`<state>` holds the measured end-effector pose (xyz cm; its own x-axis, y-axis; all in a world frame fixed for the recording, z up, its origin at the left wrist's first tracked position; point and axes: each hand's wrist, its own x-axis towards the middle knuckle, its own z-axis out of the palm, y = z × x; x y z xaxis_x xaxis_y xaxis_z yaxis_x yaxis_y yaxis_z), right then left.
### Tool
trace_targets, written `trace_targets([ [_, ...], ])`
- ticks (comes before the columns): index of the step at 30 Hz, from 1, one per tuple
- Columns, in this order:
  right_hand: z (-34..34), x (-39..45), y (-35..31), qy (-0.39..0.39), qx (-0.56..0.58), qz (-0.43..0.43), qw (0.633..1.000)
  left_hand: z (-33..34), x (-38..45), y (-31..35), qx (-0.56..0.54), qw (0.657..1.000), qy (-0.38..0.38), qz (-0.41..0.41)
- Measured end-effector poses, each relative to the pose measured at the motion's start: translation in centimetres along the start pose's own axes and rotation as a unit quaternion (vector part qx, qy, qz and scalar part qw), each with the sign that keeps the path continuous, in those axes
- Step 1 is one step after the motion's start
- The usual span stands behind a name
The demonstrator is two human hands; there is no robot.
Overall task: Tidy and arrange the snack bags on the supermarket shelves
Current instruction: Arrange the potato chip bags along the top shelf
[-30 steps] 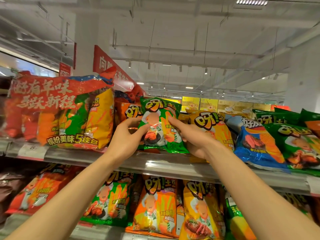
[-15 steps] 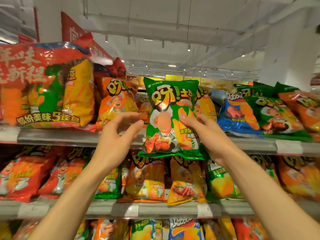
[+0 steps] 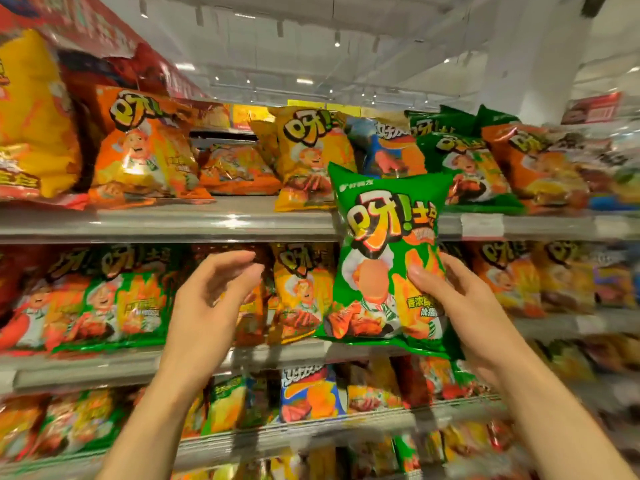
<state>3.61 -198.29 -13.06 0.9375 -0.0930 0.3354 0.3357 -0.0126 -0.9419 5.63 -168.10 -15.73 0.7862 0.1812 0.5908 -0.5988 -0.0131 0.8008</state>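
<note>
The right hand [image 3: 460, 306] held a green snack bag [image 3: 388, 258] out in front of the shelves, its fingers [image 3: 424, 277] curled round the bag's lower right edge with the thumb across the front. The bag stood upright, long axis vertical, its top edge overlapping the lip of the top shelf [image 3: 207, 223] and its bottom edge level with the rail of the second shelf [image 3: 104, 370]. It touched neither shelf so far as could be seen; it hung clear, carried by 1 hand only.

The left hand [image 3: 211, 299] was empty, fingers relaxed and loosely spread, just left of the bag and apart from it, in front of the second shelf's row.

The relation that mattered was where matching stock lay. 2 green bags [image 3: 464, 168] of the same design sat on the top shelf, up and slightly right of the held bag and close to it. More green-fronted bags [image 3: 114, 306] stood on the second shelf, well to the left, past the left hand. Judged from this, the right hand was the nearer one to the upper green group, and a short lift up and back would bring the bag there with its long axis kept vertical. The left group would call for a cross-body carry or a handover. Motion blur hid the finer print on the far bags.
</note>
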Motion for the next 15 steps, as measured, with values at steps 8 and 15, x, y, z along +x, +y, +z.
trace_targets([
  [8, -12.5, -1.3, 2.2, 0.014, 0.036, 0.029, 0.999, 11.2, -3.8, 0.6, -0.052, 0.998, 0.013, -0.037],
  [15, -25.1, -0.9, 2.5, 0.027, 0.030, 0.035, 0.999, 23.5, -5.9, 1.8, -0.055, 0.998, -0.023, -0.025],
])
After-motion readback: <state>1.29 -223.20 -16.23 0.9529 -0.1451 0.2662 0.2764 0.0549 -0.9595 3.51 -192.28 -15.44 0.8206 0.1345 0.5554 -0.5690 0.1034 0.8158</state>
